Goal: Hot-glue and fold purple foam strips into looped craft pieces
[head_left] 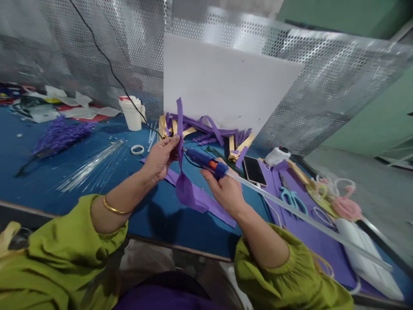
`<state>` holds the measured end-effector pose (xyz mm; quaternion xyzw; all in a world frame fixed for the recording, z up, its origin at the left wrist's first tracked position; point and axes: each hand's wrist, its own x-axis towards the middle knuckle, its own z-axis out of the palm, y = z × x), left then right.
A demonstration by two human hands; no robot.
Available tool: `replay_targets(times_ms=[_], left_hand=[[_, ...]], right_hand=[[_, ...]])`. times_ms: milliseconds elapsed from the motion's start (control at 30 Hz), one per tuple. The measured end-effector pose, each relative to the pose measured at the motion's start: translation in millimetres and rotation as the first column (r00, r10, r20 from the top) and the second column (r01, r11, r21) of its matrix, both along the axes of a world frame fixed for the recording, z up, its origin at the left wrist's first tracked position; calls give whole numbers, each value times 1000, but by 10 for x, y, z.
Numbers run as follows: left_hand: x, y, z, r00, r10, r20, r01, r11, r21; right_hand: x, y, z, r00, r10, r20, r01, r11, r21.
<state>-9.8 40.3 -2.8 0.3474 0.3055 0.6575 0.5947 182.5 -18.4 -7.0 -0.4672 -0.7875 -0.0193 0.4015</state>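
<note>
Left hand (161,157) pinching a purple foam strip (181,172) between thumb and fingers, grip closed on it, strip held upright above the blue tabletop (48,172), lower end widening and hanging down. Right hand (224,189) clenched around a blue glue gun (206,162), nozzle touching the strip near the left fingers, long clear glue stick (306,219) trailing out behind to the right. Nearby on the tabletop: phone (254,170), scissors (292,199), white cup (132,113), tape roll (137,149), more purple strips (206,125).

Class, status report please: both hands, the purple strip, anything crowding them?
Left hand pinching purple strip. Right hand gripping blue glue gun, nozzle at strip. Phone and scissors lie right, apart.
</note>
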Motion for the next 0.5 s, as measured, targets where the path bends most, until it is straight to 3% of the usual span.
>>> replay_targets(times_ms=[267, 500], left_hand=[[-21, -22, 35, 987, -132, 93, 136, 990, -35], [-2, -28, 75, 976, -90, 199, 118, 984, -133]], right_hand=[[20, 7, -19, 996, 5, -87, -3, 1000, 22], [22, 21, -25, 994, 6, -111, -4, 1000, 13]])
